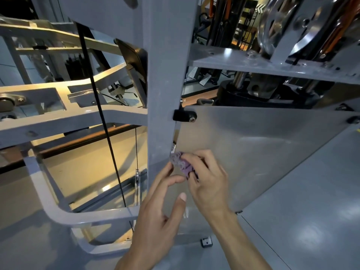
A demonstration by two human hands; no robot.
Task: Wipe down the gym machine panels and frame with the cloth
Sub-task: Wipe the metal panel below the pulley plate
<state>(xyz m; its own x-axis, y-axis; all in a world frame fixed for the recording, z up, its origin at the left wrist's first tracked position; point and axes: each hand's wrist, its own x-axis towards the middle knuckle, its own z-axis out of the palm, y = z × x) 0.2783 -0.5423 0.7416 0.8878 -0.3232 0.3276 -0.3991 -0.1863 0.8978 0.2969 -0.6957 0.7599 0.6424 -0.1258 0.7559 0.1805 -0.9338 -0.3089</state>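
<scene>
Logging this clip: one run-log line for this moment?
right hand holds cloth | at panel beside post | left hand open

Cloth: your crumpled purple patterned cloth (182,162) lies against the flat silver metal panel (253,152) (low, near its left edge).
Post: the upright grey steel post (165,84) stands just left of your cloth.

Panel (253,145): brushed metal, dull sheen. Upright post (165,84): grey painted metal, matt. Cloth (181,162): purple patterned fabric, crumpled. Pulley (280,24): polished, glossy metal.
</scene>
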